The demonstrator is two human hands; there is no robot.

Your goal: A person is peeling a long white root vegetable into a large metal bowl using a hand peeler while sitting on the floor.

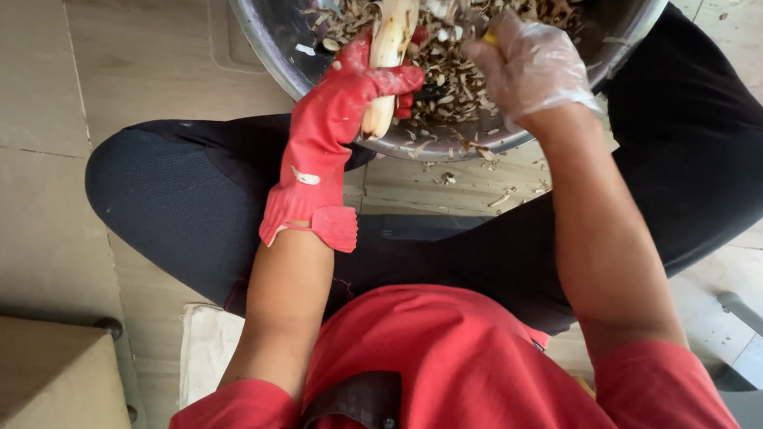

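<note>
My left hand, in a red rubber glove, grips a long pale peeled root upright over a large metal bowl. My right hand, in a thin clear glove, is closed around a small tool with a yellow part right beside the root's upper end; most of the tool is hidden. The bowl holds a heap of brown and pale peelings.
I sit low with knees spread, black trousers either side of the bowl. A few peel scraps lie on the tiled floor. A cardboard box is at bottom left, a grey metal leg at right.
</note>
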